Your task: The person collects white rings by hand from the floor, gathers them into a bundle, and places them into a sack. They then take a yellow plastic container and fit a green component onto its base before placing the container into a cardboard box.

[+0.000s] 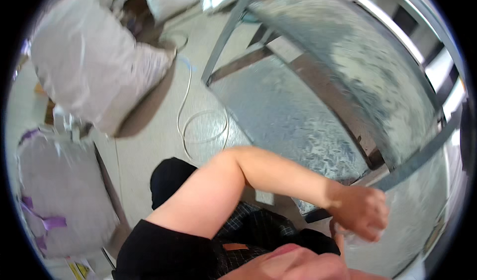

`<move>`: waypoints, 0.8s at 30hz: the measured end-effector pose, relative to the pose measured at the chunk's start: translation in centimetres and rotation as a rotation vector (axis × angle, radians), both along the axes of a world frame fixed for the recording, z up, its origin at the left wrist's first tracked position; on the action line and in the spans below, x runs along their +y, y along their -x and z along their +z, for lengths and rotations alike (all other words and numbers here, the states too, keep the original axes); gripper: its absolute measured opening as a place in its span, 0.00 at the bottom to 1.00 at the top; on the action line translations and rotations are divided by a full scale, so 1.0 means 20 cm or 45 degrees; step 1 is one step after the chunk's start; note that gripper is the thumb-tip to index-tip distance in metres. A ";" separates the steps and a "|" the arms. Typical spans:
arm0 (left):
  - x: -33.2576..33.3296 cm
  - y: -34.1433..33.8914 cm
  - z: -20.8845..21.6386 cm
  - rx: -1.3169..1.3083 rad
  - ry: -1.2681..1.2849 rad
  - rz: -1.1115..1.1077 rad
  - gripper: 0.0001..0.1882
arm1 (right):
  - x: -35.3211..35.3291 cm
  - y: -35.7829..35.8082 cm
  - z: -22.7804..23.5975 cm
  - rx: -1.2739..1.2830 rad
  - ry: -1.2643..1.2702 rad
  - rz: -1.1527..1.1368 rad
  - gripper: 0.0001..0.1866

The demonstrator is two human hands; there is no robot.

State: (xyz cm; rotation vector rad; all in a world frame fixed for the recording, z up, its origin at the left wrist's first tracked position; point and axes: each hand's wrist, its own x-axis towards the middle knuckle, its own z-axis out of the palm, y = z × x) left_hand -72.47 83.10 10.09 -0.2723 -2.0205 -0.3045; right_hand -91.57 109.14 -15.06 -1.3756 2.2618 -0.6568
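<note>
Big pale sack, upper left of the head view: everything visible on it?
The sack is pale grey, bulging and creased, narrowing toward its right end, with faint markings near there. It looks flexible, plastic or paper; which is unclear. It rests on the light floor, apart from the grey metal frame, with a shadow along its lower right side.

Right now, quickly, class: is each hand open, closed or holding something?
Left hand: fingers curled but blurred; whether closed or holding something cannot be told.
Right hand: mostly hidden beneath the left; cannot be told.
</note>
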 end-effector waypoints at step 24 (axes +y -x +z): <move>0.71 -2.49 2.23 0.542 -2.553 0.853 0.27 | -0.96 -2.64 3.48 -1.407 -0.362 0.810 0.22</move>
